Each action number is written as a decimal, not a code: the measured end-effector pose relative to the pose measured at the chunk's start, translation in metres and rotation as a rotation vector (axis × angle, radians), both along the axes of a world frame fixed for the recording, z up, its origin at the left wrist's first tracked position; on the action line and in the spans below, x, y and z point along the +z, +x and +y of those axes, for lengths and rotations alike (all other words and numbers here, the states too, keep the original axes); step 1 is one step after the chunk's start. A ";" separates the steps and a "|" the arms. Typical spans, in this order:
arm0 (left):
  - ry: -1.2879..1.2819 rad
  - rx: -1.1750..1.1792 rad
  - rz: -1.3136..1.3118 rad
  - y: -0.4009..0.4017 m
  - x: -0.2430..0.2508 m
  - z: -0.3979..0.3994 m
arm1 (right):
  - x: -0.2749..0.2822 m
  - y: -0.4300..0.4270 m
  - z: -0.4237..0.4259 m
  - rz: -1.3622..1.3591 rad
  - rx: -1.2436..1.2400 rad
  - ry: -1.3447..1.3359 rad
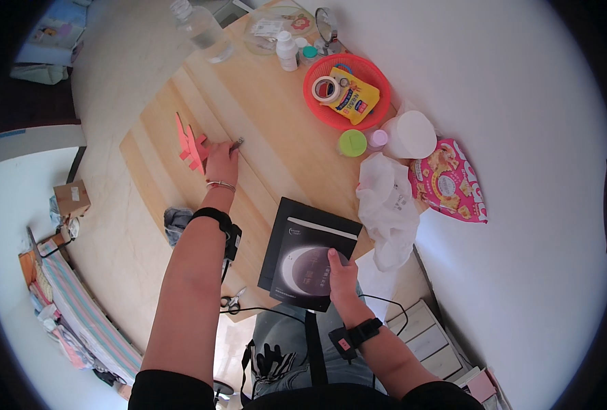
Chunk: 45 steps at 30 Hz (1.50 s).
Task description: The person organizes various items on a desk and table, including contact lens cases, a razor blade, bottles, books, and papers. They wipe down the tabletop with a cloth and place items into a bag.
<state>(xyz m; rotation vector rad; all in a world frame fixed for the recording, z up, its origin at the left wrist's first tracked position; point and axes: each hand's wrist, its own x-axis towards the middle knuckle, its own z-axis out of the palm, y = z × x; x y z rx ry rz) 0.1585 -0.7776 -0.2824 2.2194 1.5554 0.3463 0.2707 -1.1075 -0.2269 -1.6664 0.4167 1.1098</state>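
Observation:
My left hand [222, 163] reaches across the wooden table [262, 123]. Its fingers close on a small dark object [237, 144] with a greyish tip, mostly hidden by the fingers. Right beside that hand sits a red model made of flat slotted pieces [193, 145]; whether the hand touches it I cannot tell. My right hand [342, 279] grips a dark book [303, 271] with a crescent planet on its cover, thumb on top. Behind the book, a larger black flat item [277, 230] lies at the table's near side.
Scissors [233, 301] and a grey cloth [177, 225] lie near the table's edges. Along the wall stand a red basket [312, 105], a green-lidded jar [352, 143], a white plastic bag [388, 205] and a pink snack bag [449, 182]. A clear bottle [206, 36] stands farther back.

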 end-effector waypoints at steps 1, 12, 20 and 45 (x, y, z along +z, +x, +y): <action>0.036 -0.070 0.077 -0.002 0.001 0.002 | 0.005 0.000 0.004 -0.011 -0.002 -0.017; 0.030 -0.445 -0.203 0.146 0.086 -0.004 | 0.015 0.011 0.006 0.019 -0.008 -0.041; 0.068 -0.837 0.113 0.198 0.073 -0.011 | 0.005 0.000 0.005 -0.003 0.047 -0.099; -0.334 0.058 -0.124 0.006 0.134 0.056 | 0.012 0.008 0.004 -0.075 0.136 -0.124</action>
